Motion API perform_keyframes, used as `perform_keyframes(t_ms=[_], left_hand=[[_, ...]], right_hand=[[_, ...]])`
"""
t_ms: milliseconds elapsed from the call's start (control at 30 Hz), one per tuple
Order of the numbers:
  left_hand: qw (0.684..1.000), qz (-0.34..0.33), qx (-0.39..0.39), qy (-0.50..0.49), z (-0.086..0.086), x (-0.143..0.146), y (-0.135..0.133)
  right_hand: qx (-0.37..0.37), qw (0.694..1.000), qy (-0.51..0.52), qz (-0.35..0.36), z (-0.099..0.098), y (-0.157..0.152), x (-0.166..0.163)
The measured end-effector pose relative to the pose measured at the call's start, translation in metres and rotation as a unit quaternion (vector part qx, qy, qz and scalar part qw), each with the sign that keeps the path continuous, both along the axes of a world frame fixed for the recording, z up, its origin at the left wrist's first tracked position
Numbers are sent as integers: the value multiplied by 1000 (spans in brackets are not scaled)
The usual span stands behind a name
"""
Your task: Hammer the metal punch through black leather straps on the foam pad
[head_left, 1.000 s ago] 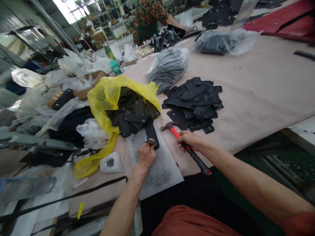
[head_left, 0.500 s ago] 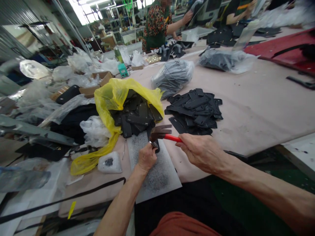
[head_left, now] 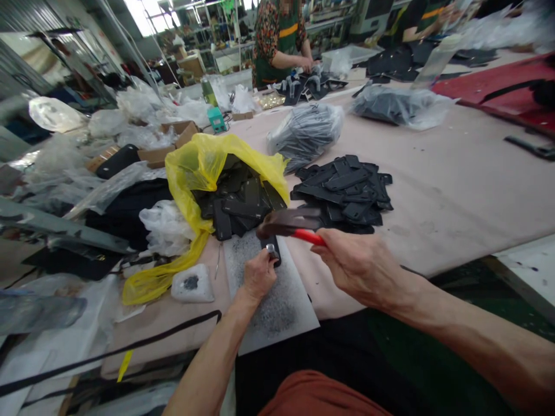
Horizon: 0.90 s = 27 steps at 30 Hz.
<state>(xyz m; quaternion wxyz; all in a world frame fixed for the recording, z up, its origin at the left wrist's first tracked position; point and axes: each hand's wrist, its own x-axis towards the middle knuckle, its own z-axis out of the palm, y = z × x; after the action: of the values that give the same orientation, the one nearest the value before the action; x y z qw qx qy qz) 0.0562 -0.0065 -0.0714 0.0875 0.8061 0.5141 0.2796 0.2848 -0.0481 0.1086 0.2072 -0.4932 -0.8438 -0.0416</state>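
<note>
My right hand (head_left: 353,263) is wrapped round the red handle of a claw hammer (head_left: 288,223), whose dark head hangs over the work, slightly blurred. My left hand (head_left: 260,274) is closed on a short metal punch (head_left: 271,249) with a shiny round top. Under the punch lies a narrow black piece (head_left: 278,245), partly covered by the hammer head and my fingers. That piece rests on a pale, heavily pitted board (head_left: 295,306). Just beyond it, a yellow plastic bag (head_left: 186,179) gapes open, full of black pieces (head_left: 243,209).
Right of the bag lies a loose pile of black strips (head_left: 347,188). Behind are clear bags of dark parts (head_left: 306,134). A white block (head_left: 193,283) with a dark patch sits left of the board. Across the table, a person (head_left: 281,46) handles dark parts.
The hammer head has lifted off the punch and tilted, blurring as it moves. My left hand and the punch stay in place. The person opposite has lowered their hands to the table.
</note>
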Motion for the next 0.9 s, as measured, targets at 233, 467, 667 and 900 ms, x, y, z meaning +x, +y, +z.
perform_keyframes(t_ms=[233, 467, 667, 900], left_hand=[[1000, 0, -11, 2, 4, 1, 0], [1000, 3, -19, 0, 5, 1, -1], [999, 12, -9, -42, -1, -1, -2], [994, 57, -5, -93, -3, 2, -1]], right_hand=[[-42, 999, 12, -5, -7, -3, -1], [-151, 980, 112, -65, -23, -3, 5], [-313, 911, 177, -203, -117, -3, 13], [-268, 938, -11, -218, -147, -9, 5]])
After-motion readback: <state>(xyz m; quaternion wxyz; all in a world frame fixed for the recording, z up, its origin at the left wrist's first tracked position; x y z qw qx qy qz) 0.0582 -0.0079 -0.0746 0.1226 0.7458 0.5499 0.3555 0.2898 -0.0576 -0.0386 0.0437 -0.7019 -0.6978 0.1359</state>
